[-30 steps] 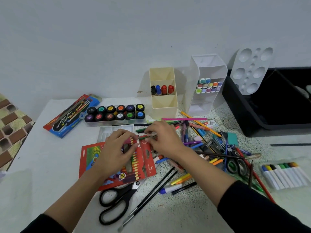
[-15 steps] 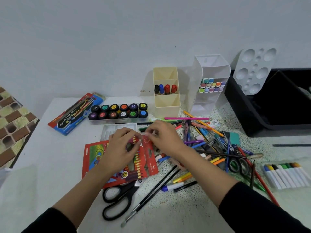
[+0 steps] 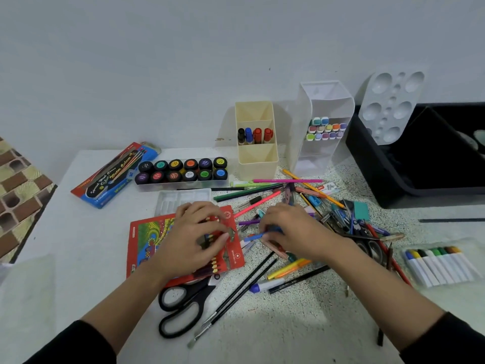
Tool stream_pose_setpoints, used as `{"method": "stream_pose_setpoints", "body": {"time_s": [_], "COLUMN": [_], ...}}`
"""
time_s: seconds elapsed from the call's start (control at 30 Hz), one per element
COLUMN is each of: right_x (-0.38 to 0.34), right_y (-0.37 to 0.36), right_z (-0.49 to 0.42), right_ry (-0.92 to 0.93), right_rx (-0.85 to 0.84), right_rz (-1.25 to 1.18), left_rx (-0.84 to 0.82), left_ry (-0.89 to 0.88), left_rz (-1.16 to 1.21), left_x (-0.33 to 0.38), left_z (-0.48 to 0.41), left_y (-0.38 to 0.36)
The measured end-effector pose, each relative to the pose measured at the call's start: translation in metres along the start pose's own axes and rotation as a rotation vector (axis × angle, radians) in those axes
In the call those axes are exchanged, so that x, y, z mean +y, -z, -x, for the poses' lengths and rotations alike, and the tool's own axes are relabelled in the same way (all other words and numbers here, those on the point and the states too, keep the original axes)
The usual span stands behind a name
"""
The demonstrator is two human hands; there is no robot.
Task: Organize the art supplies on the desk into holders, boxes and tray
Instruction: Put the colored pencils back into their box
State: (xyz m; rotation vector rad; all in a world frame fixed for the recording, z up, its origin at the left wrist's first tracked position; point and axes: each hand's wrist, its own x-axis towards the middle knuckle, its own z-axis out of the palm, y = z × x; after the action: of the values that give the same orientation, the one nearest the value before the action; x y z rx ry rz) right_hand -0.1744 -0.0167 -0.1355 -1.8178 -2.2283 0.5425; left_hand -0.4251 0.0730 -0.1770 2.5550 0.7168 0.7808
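On the counter [image 3: 65,232], the blue watercolour box [image 3: 115,174] lies at my ten o'clock, with the paint pots [image 3: 181,170] just beside it at its three o'clock. My left grip [image 3: 191,237] rests on the open red pencil box [image 3: 147,237], fingers bent over the row of pencils; I cannot tell whether it pinches anything. The black scissors [image 3: 181,306] lie at that box's six o'clock. My right grip [image 3: 299,232] is curled round a blue pencil [image 3: 254,235], whose end pokes out towards nine o'clock, at the edge of the loose pile of pens [image 3: 328,206]. At twelve o'clock stands the cream holder [image 3: 256,158], then the white holder [image 3: 325,101]; the black tray [image 3: 393,185] sits at two o'clock.
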Motion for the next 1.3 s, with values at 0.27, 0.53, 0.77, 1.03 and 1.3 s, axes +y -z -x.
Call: {"method": "stream_pose_setpoints", "body": {"time_s": [0.27, 0.53, 0.77, 1.03, 1.3], "right_x": [-0.040, -0.041, -0.057, -0.014, -0.015], "right_y": [0.001, -0.008, -0.031, -0.019, -0.023], "right_z": [-0.032, -0.044, -0.065, -0.042, -0.054], "right_ry": [0.018, -0.011, 0.068, -0.067, -0.063], "right_rx": [0.157, 0.152, 0.202, 0.239, 0.209], "right_rz": [0.014, 0.010, -0.067, 0.044, 0.020], "left_rx": [0.078, 0.142, 0.148, -0.301, -0.391], "left_ry": [0.037, 0.042, 0.070, 0.044, 0.007], "left_rz": [0.114, 0.234, 0.240, -0.149, -0.229], "left_x": [0.006, 0.006, 0.008, -0.003, -0.001], "left_z": [0.004, 0.004, -0.001, 0.005, 0.009], "left_y": [0.004, 0.007, 0.010, 0.028, 0.030]}}
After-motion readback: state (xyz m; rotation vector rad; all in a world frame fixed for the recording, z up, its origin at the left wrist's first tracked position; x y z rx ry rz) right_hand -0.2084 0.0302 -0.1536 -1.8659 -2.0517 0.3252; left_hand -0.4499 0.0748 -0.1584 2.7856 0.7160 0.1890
